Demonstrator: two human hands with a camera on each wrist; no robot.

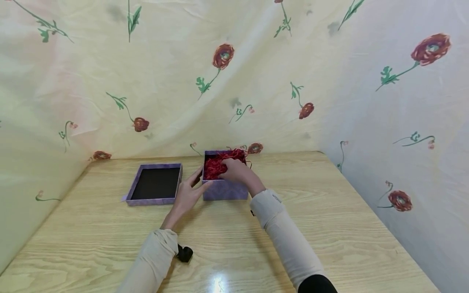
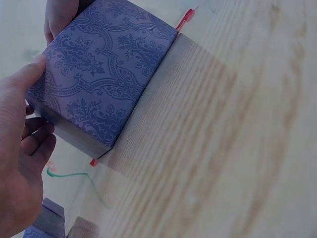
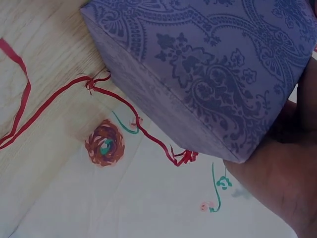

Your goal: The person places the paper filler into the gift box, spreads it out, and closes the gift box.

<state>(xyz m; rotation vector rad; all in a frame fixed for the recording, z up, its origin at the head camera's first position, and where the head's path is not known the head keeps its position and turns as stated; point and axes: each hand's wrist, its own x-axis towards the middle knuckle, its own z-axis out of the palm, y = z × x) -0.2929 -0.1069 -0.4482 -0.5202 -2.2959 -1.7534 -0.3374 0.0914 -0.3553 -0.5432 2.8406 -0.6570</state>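
A purple patterned box (image 1: 225, 190) stands at the back of the table, packed with red paper shreds (image 1: 214, 167) that spill over its back and right rim. My left hand (image 1: 187, 197) holds the box's left side. In the left wrist view, the thumb lies on the front face's edge (image 2: 42, 67) and the fingers (image 2: 42, 134) are against the side wall. My right hand (image 1: 236, 171) reaches over the front rim into the shreds, its fingertips hidden there. The right wrist view shows that hand (image 3: 277, 173) at the rim and a red strand (image 3: 129, 106) hanging outside.
Left of the box lies its purple lid (image 1: 171, 200), inside up and black within. A flower-printed cloth (image 1: 165, 81) hangs behind the wooden table (image 1: 329, 219) and along its sides. A small black device (image 1: 185, 254) shows by the left cuff.
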